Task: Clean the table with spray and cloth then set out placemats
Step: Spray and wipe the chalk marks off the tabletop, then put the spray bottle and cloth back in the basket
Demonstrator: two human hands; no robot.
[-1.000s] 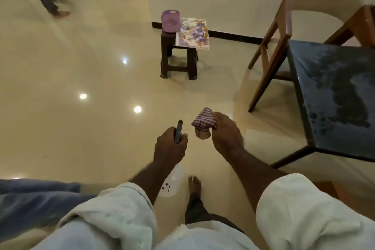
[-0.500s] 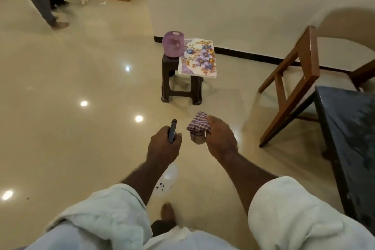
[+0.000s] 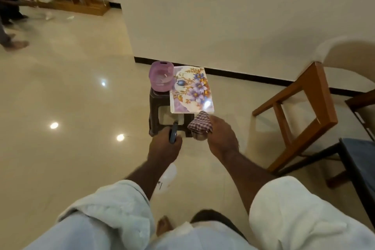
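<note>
Ahead of us on the polished floor (image 3: pixel 71 107) stands a dark stool (image 3: pixel 156 105), close to the wall's black skirting (image 3: pixel 243 76). Broad shiny floor spreads to its left as far as a wooden unit (image 3: pixel 77 0) and another person (image 3: pixel 10 16) at the far corner. To the right a wooden chair (image 3: pixel 300 115) stands just beside the dark table (image 3: pixel 357 168), of which only a corner shows at the frame's edge; a narrower lane of floor runs between stool and chair. On the stool sit a purple container (image 3: pixel 161 76) and, touching it, the flowered placemats (image 3: pixel 191 89), which overhang the seat's right side. We cannot count the mats. Our left grip (image 3: pixel 163 146) is curled tight round the dark head of the spray bottle (image 3: pixel 173 134); its pale body hangs below the wrist, blurred and partly hidden by the forearm. Our right grip (image 3: pixel 221 138) is bunched round the checked cloth (image 3: pixel 199 124), which overlaps the placemats' near corner in view; whether they touch we cannot tell. The fingertips lie hidden under the backs of both grips
</note>
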